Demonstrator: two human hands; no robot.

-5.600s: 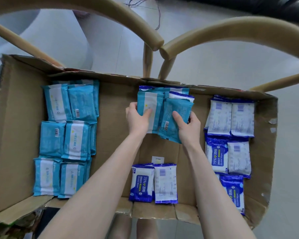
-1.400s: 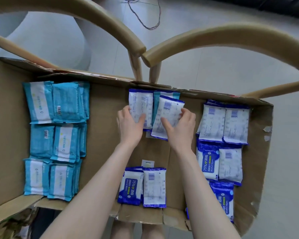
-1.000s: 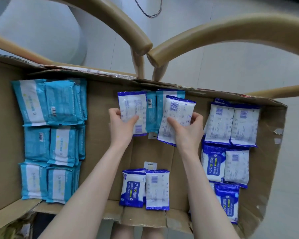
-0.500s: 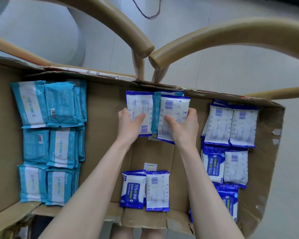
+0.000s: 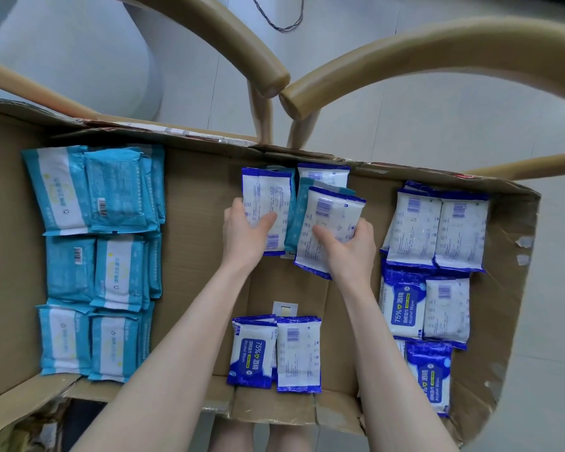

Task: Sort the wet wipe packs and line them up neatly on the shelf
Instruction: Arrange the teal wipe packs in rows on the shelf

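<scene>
Both my bare forearms stretch forward. My left hand [image 5: 245, 238] pinches a white blue-edged plastic wipe pack [image 5: 269, 203], thumb on top. My right hand [image 5: 351, 252] grips a second, tilted white pack [image 5: 331, 220].

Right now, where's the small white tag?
The white tag lies mid-box in the head view, between the forearms, just beyond the near pair of dark-blue packs.
</scene>
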